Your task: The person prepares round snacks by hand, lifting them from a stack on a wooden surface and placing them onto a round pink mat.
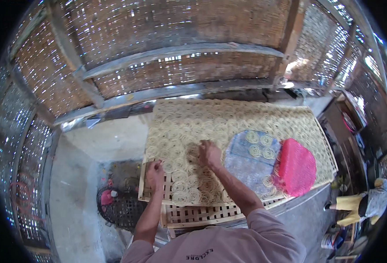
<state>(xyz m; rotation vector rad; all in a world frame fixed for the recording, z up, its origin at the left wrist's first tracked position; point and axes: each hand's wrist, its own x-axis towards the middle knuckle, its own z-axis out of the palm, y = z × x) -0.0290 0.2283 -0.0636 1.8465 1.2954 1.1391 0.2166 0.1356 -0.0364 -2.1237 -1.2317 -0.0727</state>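
Note:
Pale yellow spiral coils (189,180), like nests of thin noodles, cover a large woven bamboo tray (167,193) in close rows. My left hand (155,173) is over the tray's left edge, fingertips pinched together; whatever they hold is too small to make out. Farther in and to the right, my right hand (210,155) reaches down among the coils with curled fingers, and its grip is hidden. On the coils right of that forearm lies a clear bluish plastic sheet (244,164) bearing several coils. Beside it rests a bright pink plastic bag (297,166).
Another woven tray (202,215) shows beneath the near edge. A dark basket (123,210) with a pink item (107,197) sits on the floor at left. A woven bamboo wall (171,26) stands behind. At far right is another person (371,204), near a bucket (329,240).

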